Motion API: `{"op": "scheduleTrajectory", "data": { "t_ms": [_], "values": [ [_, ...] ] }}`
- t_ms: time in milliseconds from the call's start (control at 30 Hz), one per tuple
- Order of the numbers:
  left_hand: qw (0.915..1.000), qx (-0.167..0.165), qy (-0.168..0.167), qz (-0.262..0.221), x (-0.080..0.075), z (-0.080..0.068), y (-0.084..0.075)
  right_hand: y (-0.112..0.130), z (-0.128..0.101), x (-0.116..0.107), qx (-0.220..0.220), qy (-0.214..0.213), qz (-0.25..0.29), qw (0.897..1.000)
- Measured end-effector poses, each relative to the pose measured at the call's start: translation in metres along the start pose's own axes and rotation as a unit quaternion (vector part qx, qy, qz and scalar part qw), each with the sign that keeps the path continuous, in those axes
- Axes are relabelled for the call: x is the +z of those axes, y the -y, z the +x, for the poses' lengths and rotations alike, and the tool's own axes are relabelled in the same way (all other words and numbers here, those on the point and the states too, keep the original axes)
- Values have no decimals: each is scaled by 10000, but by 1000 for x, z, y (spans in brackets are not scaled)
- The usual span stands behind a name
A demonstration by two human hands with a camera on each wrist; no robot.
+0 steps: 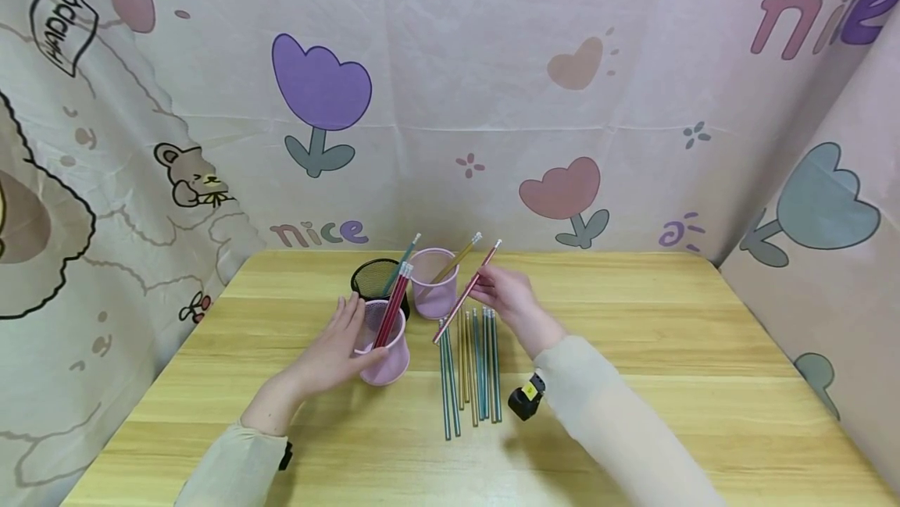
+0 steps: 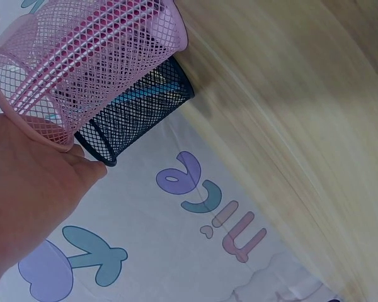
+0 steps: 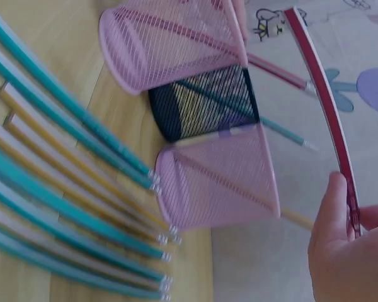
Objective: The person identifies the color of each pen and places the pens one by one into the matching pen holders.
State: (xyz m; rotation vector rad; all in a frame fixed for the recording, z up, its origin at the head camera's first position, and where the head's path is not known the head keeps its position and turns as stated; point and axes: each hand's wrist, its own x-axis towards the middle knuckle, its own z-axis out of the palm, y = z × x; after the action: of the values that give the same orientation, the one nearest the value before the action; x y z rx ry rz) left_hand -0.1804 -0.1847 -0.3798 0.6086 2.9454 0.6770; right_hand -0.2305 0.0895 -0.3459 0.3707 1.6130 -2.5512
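Observation:
My left hand (image 1: pixel 330 355) holds the side of the front pink mesh pencil cup (image 1: pixel 385 372), thumb across its near side and fingers at its far rim. Several red pencils (image 1: pixel 391 310) lean inside that cup, eraser ends up. In my right hand (image 1: pixel 513 298) a red pencil (image 1: pixel 458 307) is pinched near its upper part; it slants, eraser end up, above the table. Behind the front cup stand a black mesh cup (image 1: pixel 363 279) with a teal pencil (image 1: pixel 401 265) and another pink mesh cup (image 1: pixel 437 301) with a gold pencil (image 1: pixel 455 261).
Several teal pencils (image 1: pixel 452 391) and gold pencils (image 1: pixel 462 370) lie side by side on the wooden table (image 1: pixel 633 429), in front of the rear pink cup. A small black device (image 1: pixel 524 401) sits by the right wrist. Printed cloth (image 1: pixel 450 101) hangs behind the table.

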Motion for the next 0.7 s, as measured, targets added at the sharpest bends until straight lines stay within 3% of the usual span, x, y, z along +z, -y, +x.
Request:
{"op": "scheduleTrajectory", "data": {
  "t_ms": [300,700],
  "values": [
    [10000,-4,-7,21,0,1,0,-10,-1,32,-551,-279,-117,9980],
    [10000,63,-41,48,1,2,2,-22,-5,53,-691,-171,-346,9969]
  ]
}}
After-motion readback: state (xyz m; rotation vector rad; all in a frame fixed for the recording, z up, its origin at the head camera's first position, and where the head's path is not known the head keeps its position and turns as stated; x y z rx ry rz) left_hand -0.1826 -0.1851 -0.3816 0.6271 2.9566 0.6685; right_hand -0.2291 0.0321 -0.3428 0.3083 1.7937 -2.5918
